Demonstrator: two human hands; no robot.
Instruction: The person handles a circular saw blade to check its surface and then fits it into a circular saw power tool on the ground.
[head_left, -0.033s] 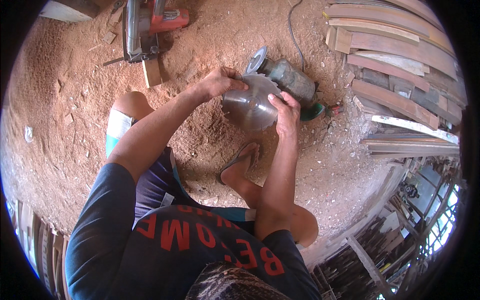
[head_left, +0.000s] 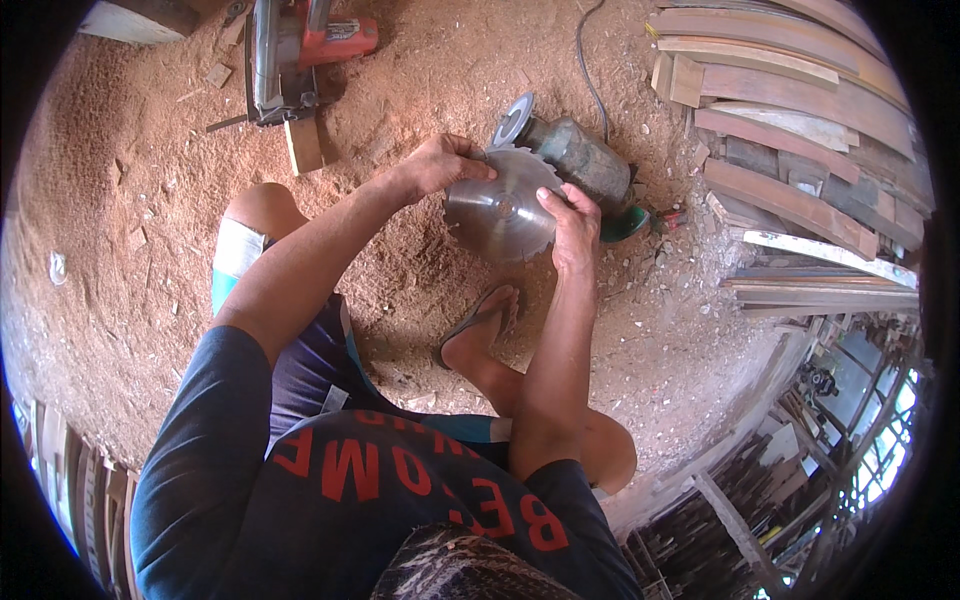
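Sawdust (head_left: 150, 190) spreads across the ground from the left, reaching a red saw (head_left: 338, 40) at the top, well apart from the person's arms. A toothed blade (head_left: 498, 225) is held up in front of the person, its upper right rim overlapping a grinder (head_left: 590, 165) in view; whether they touch cannot be told. Stacked planks (head_left: 785, 195) line the right side. The left hand (head_left: 445, 165), partly closed, grasps the blade's upper left rim; the right hand (head_left: 574, 225) pinches its right rim, thumb on the face.
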